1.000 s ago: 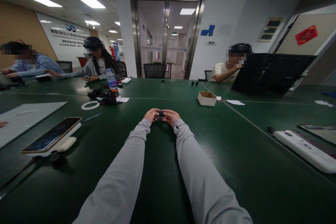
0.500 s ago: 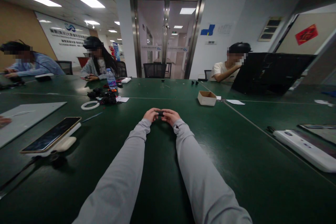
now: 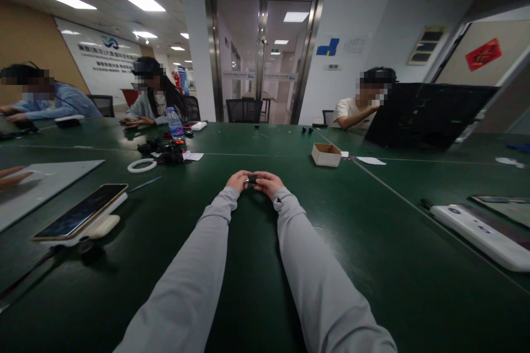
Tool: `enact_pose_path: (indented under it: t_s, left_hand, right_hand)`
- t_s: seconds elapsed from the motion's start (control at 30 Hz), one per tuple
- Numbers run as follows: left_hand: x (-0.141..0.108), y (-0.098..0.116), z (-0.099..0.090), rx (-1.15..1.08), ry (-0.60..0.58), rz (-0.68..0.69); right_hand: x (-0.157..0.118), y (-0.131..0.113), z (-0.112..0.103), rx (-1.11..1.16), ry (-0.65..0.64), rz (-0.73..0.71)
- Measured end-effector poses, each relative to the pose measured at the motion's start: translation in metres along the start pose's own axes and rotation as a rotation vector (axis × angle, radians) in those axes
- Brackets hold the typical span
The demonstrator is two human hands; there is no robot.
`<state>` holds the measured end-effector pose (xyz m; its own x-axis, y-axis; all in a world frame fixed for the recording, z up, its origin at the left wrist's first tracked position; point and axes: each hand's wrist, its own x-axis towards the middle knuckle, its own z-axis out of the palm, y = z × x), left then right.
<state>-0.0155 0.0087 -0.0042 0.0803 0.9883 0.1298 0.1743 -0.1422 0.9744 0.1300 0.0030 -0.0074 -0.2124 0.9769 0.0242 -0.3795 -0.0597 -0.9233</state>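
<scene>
Between both sets of fingertips, in the middle of the head view, is a small black piece (image 3: pixel 251 180) with a shiny silvery part at its left end. Its exact kind is too small to tell. My left hand (image 3: pixel 236 180) pinches the left end, and my right hand (image 3: pixel 270 183) is closed on the right end. Both forearms, in grey sleeves, stretch forward over the dark green table (image 3: pixel 256 287). Fingers cover much of the piece.
A small open cardboard box (image 3: pixel 326 155) stands right of my hands. Leftward lie a white tape ring (image 3: pixel 142 166), a phone (image 3: pixel 85 210), a black bundle (image 3: pixel 163 151) and a bottle (image 3: pixel 175 124). A white device (image 3: pixel 480 234) lies at right. Co-workers sit around the table.
A silvery part now shows at the left end of the black piece; my hands have barely shifted. At the left edge, a co-worker's hand has come further in over the grey board.
</scene>
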Motion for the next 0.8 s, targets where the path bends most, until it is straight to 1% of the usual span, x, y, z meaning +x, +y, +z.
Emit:
enact_pose_path:
  t_s: [0.2, 0.3, 0.4, 0.47, 0.67, 0.8]
  left_hand:
    - [0.001, -0.006, 0.003, 0.04, 0.041, 0.096]
    - [-0.002, -0.002, 0.005, 0.034, 0.005, 0.115]
    - [-0.004, 0.003, 0.006, 0.031, -0.028, 0.07]
    - [-0.004, 0.004, 0.005, 0.025, -0.026, 0.041]
    - [0.002, -0.006, 0.003, 0.064, -0.014, 0.089]
    - [0.004, -0.01, 0.004, 0.084, -0.008, 0.058]
  right_hand:
    - [0.001, 0.003, -0.001, 0.005, -0.105, -0.021]
    - [0.001, 0.003, 0.001, -0.067, -0.084, 0.005]
    - [0.002, 0.003, 0.001, -0.105, -0.053, 0.01]
    - [0.003, 0.003, 0.0, -0.094, -0.035, -0.005]
    - [0.004, 0.004, -0.001, -0.059, -0.027, -0.021]
    - [0.004, 0.005, -0.001, -0.034, -0.027, -0.033]
